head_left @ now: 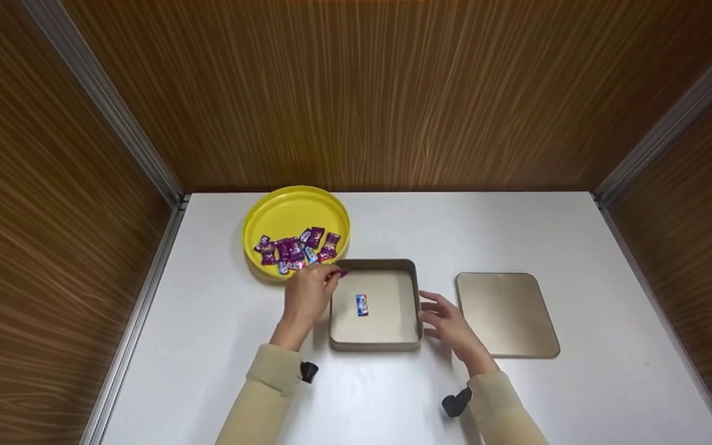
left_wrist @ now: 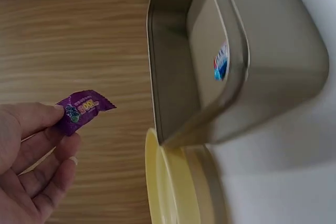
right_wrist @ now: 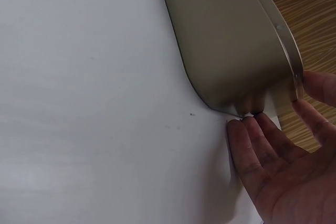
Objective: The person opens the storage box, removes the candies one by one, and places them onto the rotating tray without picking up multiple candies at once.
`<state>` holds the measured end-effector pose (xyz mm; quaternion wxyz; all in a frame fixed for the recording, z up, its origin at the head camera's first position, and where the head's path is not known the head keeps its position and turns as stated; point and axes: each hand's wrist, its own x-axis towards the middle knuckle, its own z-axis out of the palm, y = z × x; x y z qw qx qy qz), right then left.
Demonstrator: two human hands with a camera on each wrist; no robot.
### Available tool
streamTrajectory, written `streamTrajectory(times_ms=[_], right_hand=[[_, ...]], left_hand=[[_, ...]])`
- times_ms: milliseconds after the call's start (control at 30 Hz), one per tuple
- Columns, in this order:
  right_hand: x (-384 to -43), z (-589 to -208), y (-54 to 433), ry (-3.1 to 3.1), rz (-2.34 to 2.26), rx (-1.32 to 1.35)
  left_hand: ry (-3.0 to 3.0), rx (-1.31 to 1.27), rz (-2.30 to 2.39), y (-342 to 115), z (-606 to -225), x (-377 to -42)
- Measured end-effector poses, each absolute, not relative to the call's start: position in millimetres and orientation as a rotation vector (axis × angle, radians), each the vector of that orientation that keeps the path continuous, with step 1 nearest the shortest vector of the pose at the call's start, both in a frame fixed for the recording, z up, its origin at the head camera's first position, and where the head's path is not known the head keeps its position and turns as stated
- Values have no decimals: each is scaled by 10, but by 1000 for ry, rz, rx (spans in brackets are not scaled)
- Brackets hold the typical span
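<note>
Between thumb and fingertips my left hand point(head_left: 308, 293) pinches a purple-wrapped candy point(left_wrist: 81, 111). In the head view that candy is over the left back corner of a square metal tin point(head_left: 376, 347). One blue, white and red wrapped candy point(head_left: 362, 305) lies flat on the tin's floor. At the tin's right wall is my right hand point(head_left: 452, 327); its extended fingertips point(right_wrist: 239, 129) touch the outer side in the right wrist view. Behind and left of the tin, a round yellow tray point(head_left: 294, 210) holds several purple and blue wrapped candies point(head_left: 294, 249).
A flat square metal lid point(head_left: 507, 312) lies on the white table point(head_left: 597, 395) to the right of my right hand. Wood-grain panels point(head_left: 393, 93) close off the back and both sides. The yellow tray stands close beside the tin's back left corner.
</note>
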<state>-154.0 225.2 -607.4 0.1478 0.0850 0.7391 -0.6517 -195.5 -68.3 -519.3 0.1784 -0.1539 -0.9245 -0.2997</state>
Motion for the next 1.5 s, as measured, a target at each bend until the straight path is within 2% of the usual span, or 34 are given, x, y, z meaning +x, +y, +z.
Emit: streamTrajectory(times_ms=[267, 800, 1033, 1167, 1500], right_hand=[[-1548, -6066, 2250, 2119, -1883, 235], [-1560, -6076, 2246, 2081, -1920, 214], [-1576, -6075, 2244, 2089, -1915, 199], [-1536, -5920, 2209, 2096, -1891, 185], [-1585, -6097, 2256, 2114, -1898, 196]], left_hand=[[-2605, -220, -897, -917, -5340, -2172], [-2698, -48, -919, -1035, -5615, -2455], [-2720, -59, -979, -1050, -5655, -2541], [-2686, -71, -1007, -1050, -5672, -2568], [-2768, -295, -995, -907, -5588, -2467]])
